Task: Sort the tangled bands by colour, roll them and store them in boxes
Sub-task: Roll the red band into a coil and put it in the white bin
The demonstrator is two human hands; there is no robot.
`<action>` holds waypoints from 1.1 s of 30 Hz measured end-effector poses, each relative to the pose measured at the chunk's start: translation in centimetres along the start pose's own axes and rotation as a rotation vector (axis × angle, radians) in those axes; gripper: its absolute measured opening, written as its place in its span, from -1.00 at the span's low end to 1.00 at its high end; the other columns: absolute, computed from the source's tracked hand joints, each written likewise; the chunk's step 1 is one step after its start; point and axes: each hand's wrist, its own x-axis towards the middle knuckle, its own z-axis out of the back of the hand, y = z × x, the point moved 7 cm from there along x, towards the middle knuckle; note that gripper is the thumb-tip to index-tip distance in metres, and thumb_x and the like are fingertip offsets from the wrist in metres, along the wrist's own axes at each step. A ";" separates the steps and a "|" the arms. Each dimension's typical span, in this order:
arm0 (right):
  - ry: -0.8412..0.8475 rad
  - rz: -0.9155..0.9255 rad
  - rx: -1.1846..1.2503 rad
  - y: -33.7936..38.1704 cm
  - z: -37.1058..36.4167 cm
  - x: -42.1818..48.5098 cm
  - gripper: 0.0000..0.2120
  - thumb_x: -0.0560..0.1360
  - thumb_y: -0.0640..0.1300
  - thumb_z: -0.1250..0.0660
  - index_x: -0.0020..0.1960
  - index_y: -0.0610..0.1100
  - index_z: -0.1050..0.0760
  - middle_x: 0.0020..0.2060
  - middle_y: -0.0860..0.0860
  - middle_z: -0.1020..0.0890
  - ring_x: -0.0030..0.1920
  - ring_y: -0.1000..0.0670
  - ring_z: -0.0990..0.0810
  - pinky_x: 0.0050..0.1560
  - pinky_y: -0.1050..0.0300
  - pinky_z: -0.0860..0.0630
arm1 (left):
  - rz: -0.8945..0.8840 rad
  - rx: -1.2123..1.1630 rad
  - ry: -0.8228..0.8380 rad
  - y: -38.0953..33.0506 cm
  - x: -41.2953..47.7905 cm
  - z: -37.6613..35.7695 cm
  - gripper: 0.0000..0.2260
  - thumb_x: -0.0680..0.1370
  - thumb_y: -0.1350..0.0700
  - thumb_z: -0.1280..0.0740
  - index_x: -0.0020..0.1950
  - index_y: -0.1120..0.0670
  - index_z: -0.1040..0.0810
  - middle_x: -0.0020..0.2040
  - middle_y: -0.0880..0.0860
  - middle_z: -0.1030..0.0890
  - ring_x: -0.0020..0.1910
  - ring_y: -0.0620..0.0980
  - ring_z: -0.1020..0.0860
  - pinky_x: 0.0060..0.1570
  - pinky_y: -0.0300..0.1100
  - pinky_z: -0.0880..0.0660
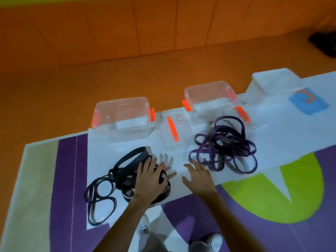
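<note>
Sorting status: appears complete. The bands lie in two separate heaps on the white area of the printed floor mat (181,190).

- The heap of black elastic bands (111,180) lies at lower left of centre.
- The heap of purple elastic bands (223,148) lies right of centre, well apart from the black heap.

Both heaps are loose and tangled. No finished roll is visible.

Storage status: not started. The clear plastic box with orange latches at centre left (121,115) and the matching box at centre right (209,99) stand open and hold no bands. A clear lid with an orange latch (171,131) lies between them.

Hand status:
- The left hand (149,179) rests on the black heap, fingers extended and spread.
- The right hand (198,177) is released and grasps nothing, fingers spread above the mat, just beside the purple heap.

Remaining: roll each colour, box it.
</note>
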 end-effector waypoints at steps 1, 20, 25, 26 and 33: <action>-0.028 -0.020 -0.003 -2.5 1.3 -0.8 -0.47 0.64 0.18 -0.27 0.56 0.06 -0.35 0.58 0.01 -0.32 0.57 -0.13 -0.31 0.46 -0.11 -0.35 | -0.035 0.001 -0.010 -2.9 0.7 0.1 -0.49 0.61 -0.27 -0.21 0.44 -0.05 -0.58 0.48 0.11 -0.54 0.52 0.21 -0.45 0.50 0.28 -0.35; -0.488 -0.640 0.144 -53.3 20.6 -23.8 -0.65 0.63 0.08 -0.37 0.36 -0.02 -0.58 0.34 -0.01 -0.59 0.32 -0.16 -0.57 0.16 -0.07 -0.48 | -0.702 0.120 0.094 -62.5 11.9 -3.7 -0.52 0.63 -0.10 -0.28 0.55 -0.06 -0.43 0.59 0.06 -0.38 0.59 0.09 -0.31 0.49 0.05 -0.27; -0.507 -0.744 0.118 -64.4 24.4 -25.9 -0.65 0.66 0.10 -0.32 0.39 0.00 -0.56 0.34 0.03 -0.59 0.30 -0.13 -0.59 0.16 0.00 -0.50 | -0.798 0.092 0.107 -74.7 15.9 -5.9 -0.57 0.60 -0.03 -0.34 0.48 -0.02 -0.52 0.53 0.06 -0.46 0.53 0.11 -0.39 0.45 0.08 -0.35; -0.499 -0.756 0.114 -66.7 25.3 -25.8 -0.65 0.67 0.11 -0.30 0.40 0.02 -0.55 0.35 0.05 -0.58 0.31 -0.11 -0.58 0.19 0.01 -0.50 | -0.811 0.062 0.107 -77.1 17.1 -6.4 -0.59 0.58 -0.01 -0.36 0.43 -0.01 -0.55 0.48 0.05 -0.50 0.49 0.12 -0.43 0.42 0.08 -0.39; -0.508 -0.837 0.142 -82.5 32.7 -24.2 -0.67 0.67 0.09 -0.29 0.38 0.02 -0.56 0.31 0.04 -0.60 0.31 -0.09 -0.59 0.20 0.01 -0.50 | -0.838 0.069 0.165 -93.4 25.9 -10.7 -0.57 0.65 -0.07 -0.24 0.52 -0.05 -0.47 0.55 0.03 -0.41 0.56 0.06 -0.31 0.48 0.05 -0.30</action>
